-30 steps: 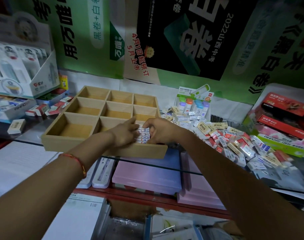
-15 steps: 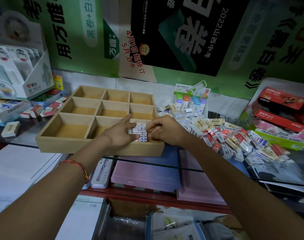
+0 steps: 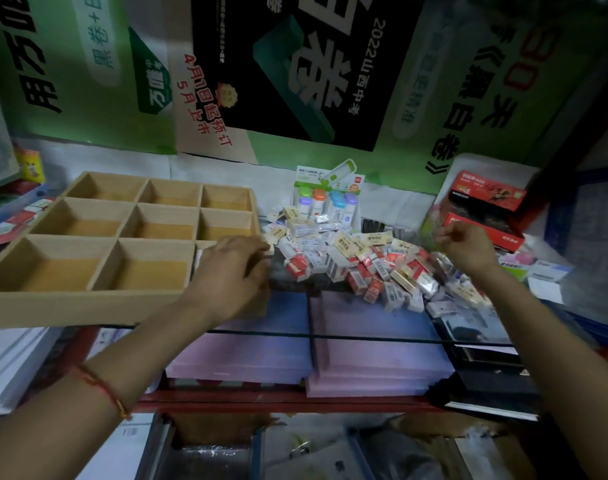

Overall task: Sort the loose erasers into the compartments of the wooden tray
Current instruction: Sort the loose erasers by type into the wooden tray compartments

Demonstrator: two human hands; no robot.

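Erasers (image 3: 358,258) are heaped on the tabletop (image 3: 371,323) below posters (image 3: 295,64). 1 wooden tray (image 3: 70,306) corner is hidden by the left hand (image 3: 233,271); right hand (image 3: 468,251) fingers are curled, grip unclear on both.

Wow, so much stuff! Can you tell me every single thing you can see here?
wooden tray: one, light wood, left side of the glass counter
loose erasers: a big pile, white, red and cream, right of the tray
card pack: one, sticks with coloured caps, behind the pile
red boxes: at least two, red, far right
posters: several, green and black, back wall
pink stacks: a few, pink, shelf under the glass
thread band: one, red, left wrist
left grip: one, over the tray's near right compartment
right grip: one, blurred, above the pile's right side
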